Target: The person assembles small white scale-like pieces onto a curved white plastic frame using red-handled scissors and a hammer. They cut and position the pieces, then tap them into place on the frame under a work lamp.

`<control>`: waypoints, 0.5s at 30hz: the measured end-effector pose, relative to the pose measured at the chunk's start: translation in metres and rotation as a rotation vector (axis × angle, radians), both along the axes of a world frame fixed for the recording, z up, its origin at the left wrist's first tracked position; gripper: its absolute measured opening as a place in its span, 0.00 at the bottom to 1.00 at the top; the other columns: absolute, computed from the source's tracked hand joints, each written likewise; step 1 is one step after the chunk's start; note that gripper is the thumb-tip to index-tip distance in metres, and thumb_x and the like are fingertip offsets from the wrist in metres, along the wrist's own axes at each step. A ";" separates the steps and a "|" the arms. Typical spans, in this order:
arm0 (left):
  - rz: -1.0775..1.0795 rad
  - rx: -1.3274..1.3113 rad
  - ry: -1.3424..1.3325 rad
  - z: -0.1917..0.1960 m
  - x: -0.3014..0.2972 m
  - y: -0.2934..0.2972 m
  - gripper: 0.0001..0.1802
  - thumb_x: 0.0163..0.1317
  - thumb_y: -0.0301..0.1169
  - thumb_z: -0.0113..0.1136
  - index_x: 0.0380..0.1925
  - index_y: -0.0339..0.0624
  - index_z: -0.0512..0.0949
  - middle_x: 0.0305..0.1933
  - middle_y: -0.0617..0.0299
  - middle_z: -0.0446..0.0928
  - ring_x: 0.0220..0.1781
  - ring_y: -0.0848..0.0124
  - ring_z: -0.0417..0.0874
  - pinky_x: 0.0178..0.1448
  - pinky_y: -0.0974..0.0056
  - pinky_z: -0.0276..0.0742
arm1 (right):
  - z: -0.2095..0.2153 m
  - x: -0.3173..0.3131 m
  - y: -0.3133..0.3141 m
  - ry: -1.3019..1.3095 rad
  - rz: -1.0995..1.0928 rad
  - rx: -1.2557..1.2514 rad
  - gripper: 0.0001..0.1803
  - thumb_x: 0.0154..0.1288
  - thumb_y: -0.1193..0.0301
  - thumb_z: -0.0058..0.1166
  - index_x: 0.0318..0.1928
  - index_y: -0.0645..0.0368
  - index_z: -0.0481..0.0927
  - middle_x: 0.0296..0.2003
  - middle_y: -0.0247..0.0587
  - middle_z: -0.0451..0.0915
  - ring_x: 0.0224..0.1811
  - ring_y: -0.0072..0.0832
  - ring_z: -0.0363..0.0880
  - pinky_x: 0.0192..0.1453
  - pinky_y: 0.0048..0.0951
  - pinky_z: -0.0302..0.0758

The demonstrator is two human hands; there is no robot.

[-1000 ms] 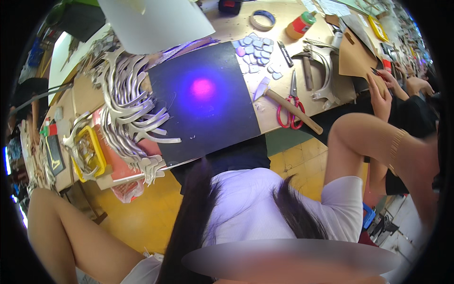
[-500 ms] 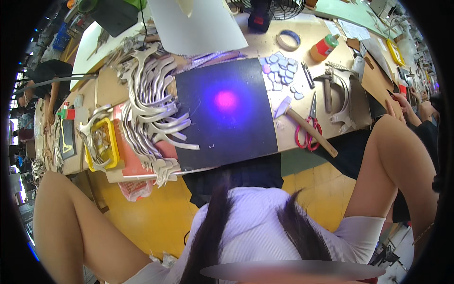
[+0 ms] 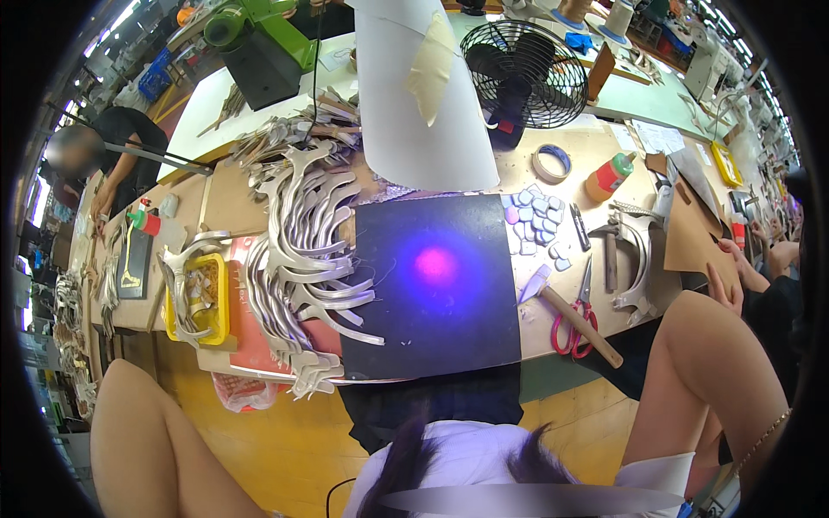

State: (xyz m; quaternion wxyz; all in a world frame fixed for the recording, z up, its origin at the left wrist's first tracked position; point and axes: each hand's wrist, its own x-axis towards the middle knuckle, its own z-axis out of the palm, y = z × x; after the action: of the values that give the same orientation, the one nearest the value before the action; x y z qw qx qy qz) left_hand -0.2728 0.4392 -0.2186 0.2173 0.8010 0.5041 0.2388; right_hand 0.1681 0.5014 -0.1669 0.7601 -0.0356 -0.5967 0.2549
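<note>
Because both arms fold back at the elbows toward the lower edge, neither the left hand nor the right hand is in view, and whether the fingers are spread, narrowed or gripping anything cannot be told. From the right elbow, the hammer lies just to the left on the worktable; its long axis runs diagonally, head at upper left just beside the dark mat, handle end at lower right, toward that elbow. The handle crosses the red-handled scissors. From the left elbow, the silver curved strips lie up and to the right, heaped along the mat's left side. Judged by elbows alone, the right arm is nearer the hammer, the left nearer the strips.
</note>
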 end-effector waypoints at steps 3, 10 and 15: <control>0.009 -0.014 -0.026 -0.001 -0.001 -0.001 0.13 0.63 0.27 0.56 0.48 0.40 0.77 0.47 0.58 0.80 0.38 0.64 0.83 0.43 0.64 0.74 | 0.006 0.000 0.002 -0.016 -0.008 -0.014 0.13 0.69 0.70 0.49 0.46 0.65 0.79 0.45 0.44 0.79 0.46 0.32 0.79 0.53 0.35 0.74; 0.013 -0.041 -0.050 0.003 -0.002 -0.002 0.14 0.63 0.27 0.56 0.49 0.41 0.76 0.48 0.58 0.79 0.37 0.63 0.82 0.42 0.63 0.74 | 0.014 -0.005 0.001 0.009 0.002 -0.005 0.14 0.70 0.70 0.48 0.48 0.66 0.79 0.47 0.45 0.79 0.47 0.33 0.79 0.54 0.35 0.74; 0.001 -0.056 -0.065 0.003 -0.004 0.002 0.14 0.63 0.27 0.56 0.50 0.42 0.76 0.49 0.58 0.79 0.37 0.63 0.82 0.42 0.63 0.73 | 0.018 -0.003 0.000 0.015 -0.011 -0.004 0.14 0.70 0.70 0.47 0.48 0.66 0.79 0.48 0.46 0.78 0.48 0.33 0.79 0.54 0.36 0.74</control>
State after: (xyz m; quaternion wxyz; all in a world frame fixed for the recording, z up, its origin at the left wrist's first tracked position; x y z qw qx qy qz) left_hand -0.2772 0.4415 -0.2157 0.2557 0.7862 0.5039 0.2504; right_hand 0.1647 0.5018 -0.1485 0.7657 -0.0386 -0.5904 0.2520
